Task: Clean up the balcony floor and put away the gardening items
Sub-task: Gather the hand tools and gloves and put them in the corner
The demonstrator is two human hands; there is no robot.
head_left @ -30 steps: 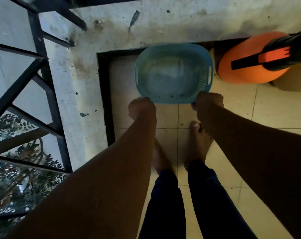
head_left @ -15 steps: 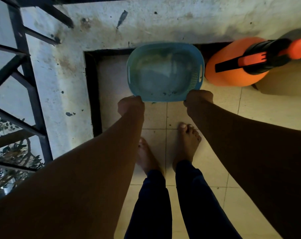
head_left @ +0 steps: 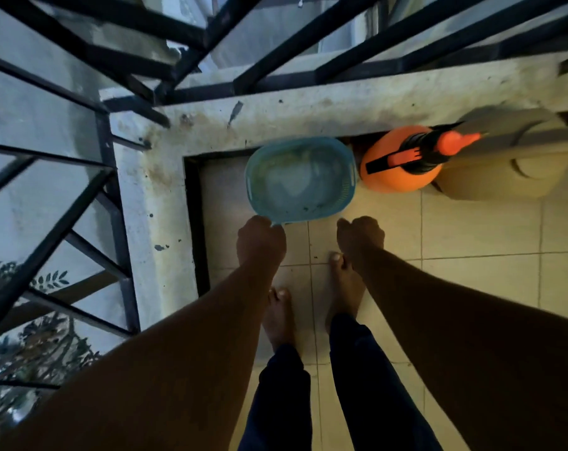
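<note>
Parking blue basket (head_left: 300,180) in floor (head_left: 471,229) corner by orange sprayer (head_left: 399,167) | L hand (head_left: 259,242) grips rim, R hand (head_left: 360,237) curled, off | floor looks swept; basket almost stowed

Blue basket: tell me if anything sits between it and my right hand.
Nothing visible does. The right hand hangs curled just off the blue basket near rim, bare floor tile between; the left hand holds the rim.

- Blue basket (head_left: 300,180) on tiled floor (head_left: 471,232), in corner by stained ledge (head_left: 152,190)
- Left hand (head_left: 260,240) grips basket's near rim; right hand (head_left: 360,236) curled, off the rim
- Orange sprayer (head_left: 396,172) just beside basket
</note>
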